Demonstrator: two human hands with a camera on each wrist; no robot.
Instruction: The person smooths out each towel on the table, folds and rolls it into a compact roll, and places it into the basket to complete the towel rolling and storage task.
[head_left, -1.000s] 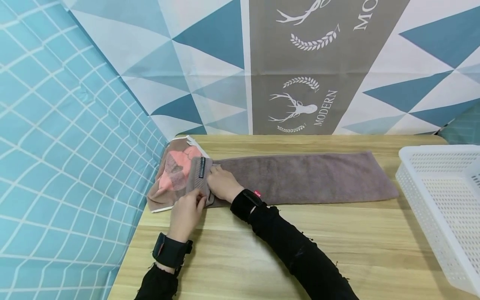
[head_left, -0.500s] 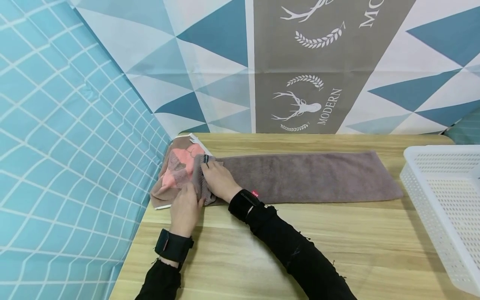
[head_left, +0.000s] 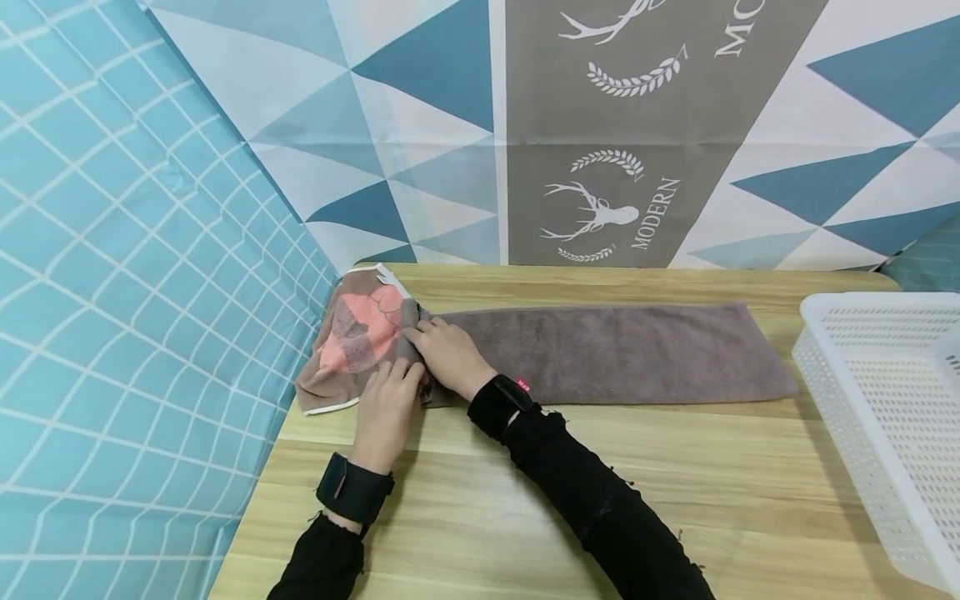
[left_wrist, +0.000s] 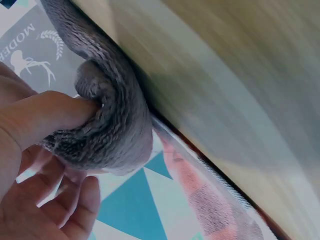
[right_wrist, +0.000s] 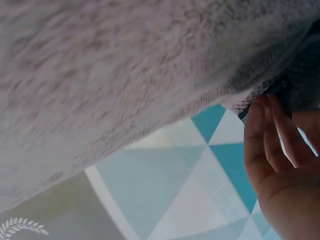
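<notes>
A long folded grey-brown towel [head_left: 615, 354] lies flat across the table, with its left end turned into a small roll [head_left: 409, 329]. My left hand [head_left: 390, 408] grips the near end of that roll; in the left wrist view its thumb [left_wrist: 65, 112] presses into the coil with the fingers on the other side. At the roll's far part, my right hand [head_left: 450, 354] holds the towel with bent fingers. The right wrist view has its fingertips [right_wrist: 262, 102] against the towel edge by a dark strip. Partly under the roll lies a brown cloth [head_left: 345, 333] with a pink pattern and white edging.
A white perforated plastic basket [head_left: 832, 333] stands on the wooden table [head_left: 465, 500] at the right. A blue grid-patterned sheet [head_left: 150, 333] borders the left side, and a patterned backdrop [head_left: 427, 125] rises behind the table's far edge.
The towel's end flap with the black label has been turned over to the right into a roll, covering most of the label. My left hand has shifted slightly right and up.
</notes>
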